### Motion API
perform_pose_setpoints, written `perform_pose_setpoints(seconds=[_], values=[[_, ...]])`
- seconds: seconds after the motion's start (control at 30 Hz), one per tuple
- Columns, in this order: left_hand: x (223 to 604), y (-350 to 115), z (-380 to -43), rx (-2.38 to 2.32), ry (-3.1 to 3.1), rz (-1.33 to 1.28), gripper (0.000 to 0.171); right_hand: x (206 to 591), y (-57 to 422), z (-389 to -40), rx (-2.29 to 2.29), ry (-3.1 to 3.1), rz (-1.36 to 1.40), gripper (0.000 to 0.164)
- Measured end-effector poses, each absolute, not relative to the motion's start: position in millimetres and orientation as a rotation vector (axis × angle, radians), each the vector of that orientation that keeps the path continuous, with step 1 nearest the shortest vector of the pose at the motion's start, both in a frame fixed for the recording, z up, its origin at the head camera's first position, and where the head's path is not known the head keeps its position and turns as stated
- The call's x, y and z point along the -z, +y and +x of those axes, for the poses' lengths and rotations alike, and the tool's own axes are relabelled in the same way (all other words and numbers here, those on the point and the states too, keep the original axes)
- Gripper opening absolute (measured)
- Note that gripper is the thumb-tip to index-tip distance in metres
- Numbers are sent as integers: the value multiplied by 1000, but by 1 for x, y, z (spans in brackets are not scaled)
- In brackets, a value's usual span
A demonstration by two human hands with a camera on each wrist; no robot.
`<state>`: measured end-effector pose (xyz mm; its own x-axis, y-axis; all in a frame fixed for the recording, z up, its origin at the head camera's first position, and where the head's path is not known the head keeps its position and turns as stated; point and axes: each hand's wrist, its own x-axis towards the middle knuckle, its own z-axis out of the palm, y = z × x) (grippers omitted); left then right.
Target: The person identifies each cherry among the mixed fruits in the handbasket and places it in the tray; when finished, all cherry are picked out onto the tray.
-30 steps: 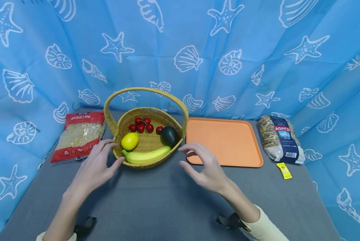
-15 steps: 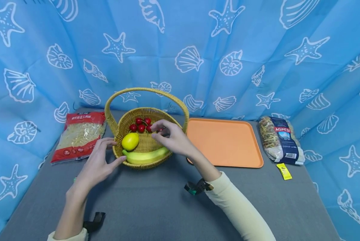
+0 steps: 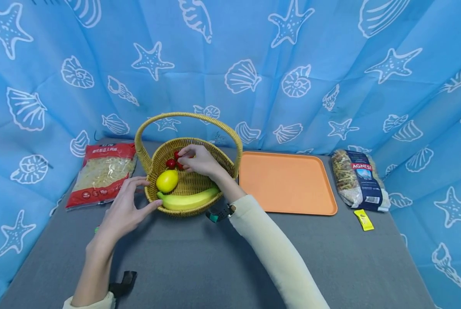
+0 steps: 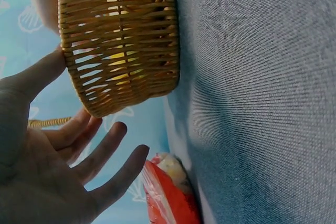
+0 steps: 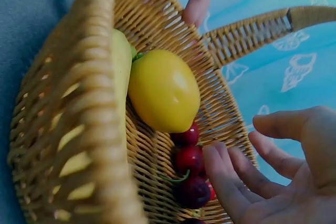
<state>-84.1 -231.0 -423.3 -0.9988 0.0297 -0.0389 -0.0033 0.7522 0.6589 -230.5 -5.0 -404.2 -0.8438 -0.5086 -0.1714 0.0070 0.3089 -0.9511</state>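
A wicker basket with a tall handle stands on the grey cloth. Inside lie a lemon, a banana and several red cherries. My left hand holds the basket's left rim, thumb at the front and fingers farther back. Reaching in from the right, my right hand is over the cherries. In the right wrist view its fingertips are right beside a cherry, thumb held apart, nothing between them. The right hand and forearm hide some cherries and the avocado's spot.
To the right of the basket lies an orange tray. Beyond it are a bag of pasta and a small yellow packet. A red pasta bag lies at the left. The blue curtain hangs behind.
My right hand has moved left from beside the basket to over the cherries inside, its arm now crossing the basket's front right. My left hand stays at the rim, nearly unmoved.
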Motion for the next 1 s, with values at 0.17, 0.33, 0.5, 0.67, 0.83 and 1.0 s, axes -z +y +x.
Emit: perform_pose_setpoints(seconds=[0.17, 0.33, 0.5, 0.67, 0.83, 1.0], values=[[425, -233, -84, -1112, 2896, 21, 71, 411, -17, -237, 1491, 2166, -387, 34], [426, -233, -85, -1123, 2888, 12, 71, 418, -20, -239, 1380, 2229, -381, 36], [425, -232, -84, -1133, 2879, 7, 71, 425, -22, -239, 1291, 2289, -430, 39], [426, -232, -83, -1134, 2879, -8, 72, 427, -24, -238, 1307, 2261, -431, 42], [426, -231, -84, -1138, 2875, -15, 73, 426, -25, -237, 1378, 2209, -360, 42], [426, -231, -84, -1137, 2875, -16, 73, 423, -21, -235, 1489, 2195, -293, 35]])
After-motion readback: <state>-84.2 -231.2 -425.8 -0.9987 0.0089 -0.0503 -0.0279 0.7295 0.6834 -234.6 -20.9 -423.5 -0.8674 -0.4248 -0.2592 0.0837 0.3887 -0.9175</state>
